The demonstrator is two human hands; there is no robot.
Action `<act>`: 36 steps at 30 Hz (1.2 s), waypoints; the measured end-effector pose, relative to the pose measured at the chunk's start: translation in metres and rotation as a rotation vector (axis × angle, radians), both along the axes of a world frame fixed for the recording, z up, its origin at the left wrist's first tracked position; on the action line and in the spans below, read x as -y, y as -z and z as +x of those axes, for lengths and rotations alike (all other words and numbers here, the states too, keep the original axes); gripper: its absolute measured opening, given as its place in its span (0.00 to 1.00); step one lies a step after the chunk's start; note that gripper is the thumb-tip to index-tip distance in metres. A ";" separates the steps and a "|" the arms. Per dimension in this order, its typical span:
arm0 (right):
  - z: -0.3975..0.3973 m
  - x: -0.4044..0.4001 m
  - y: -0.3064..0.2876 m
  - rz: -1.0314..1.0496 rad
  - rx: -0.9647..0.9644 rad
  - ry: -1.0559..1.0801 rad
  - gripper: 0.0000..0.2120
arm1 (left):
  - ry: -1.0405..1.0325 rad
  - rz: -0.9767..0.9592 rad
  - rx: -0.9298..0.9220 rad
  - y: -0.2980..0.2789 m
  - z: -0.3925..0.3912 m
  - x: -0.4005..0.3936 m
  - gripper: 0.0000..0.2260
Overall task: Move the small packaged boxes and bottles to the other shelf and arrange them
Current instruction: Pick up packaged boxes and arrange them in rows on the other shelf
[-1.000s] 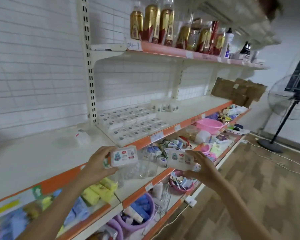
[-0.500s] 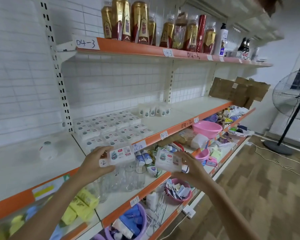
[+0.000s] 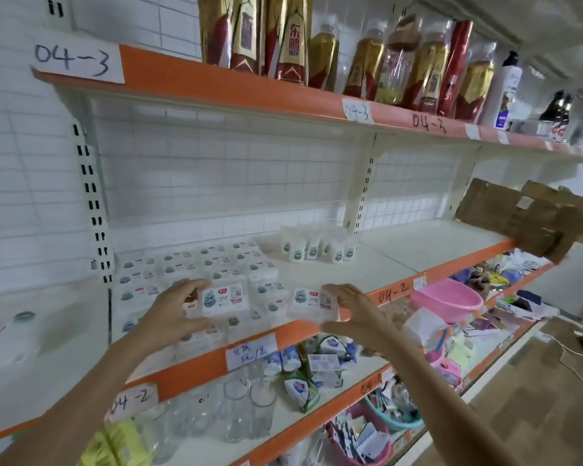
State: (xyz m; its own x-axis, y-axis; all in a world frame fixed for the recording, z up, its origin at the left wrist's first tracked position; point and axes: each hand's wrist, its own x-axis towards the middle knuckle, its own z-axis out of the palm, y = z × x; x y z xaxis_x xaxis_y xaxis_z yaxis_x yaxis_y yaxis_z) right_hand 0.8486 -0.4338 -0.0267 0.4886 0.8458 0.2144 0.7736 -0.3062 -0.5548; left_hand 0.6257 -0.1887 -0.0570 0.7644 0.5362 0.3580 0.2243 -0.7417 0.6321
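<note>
Head view: I see both my hands raised over the front edge of the white shelf (image 3: 401,260) tagged 04-2, each holding one small white box. My left hand (image 3: 169,314) grips the left box (image 3: 224,299) with fingers curled over its top and thumb below. My right hand (image 3: 357,314) grips the right box (image 3: 312,302) the same way by its right end. Both boxes lie with their long axis running left to right along the shelf edge, printed faces turned toward me. They look like glossy wrapped cartons, rectangular, with a teal figure and a red mark.

Behind them, at the shelf's left end, rows of matching boxes (image 3: 196,264) lie flat. Farther back, near the rear edge, stands a cluster of small white bottles (image 3: 317,247), upright. Torn cardboard (image 3: 532,216) overhangs the shelf's right end. Tall amber bottles (image 3: 360,72) line the shelf above. Below sit clear glass jars (image 3: 236,408) and a pink basin (image 3: 448,299).
</note>
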 end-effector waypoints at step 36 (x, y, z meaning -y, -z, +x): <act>0.127 -0.157 0.062 0.025 -0.439 -0.539 0.33 | -0.644 -0.125 -0.210 0.018 0.101 0.026 0.29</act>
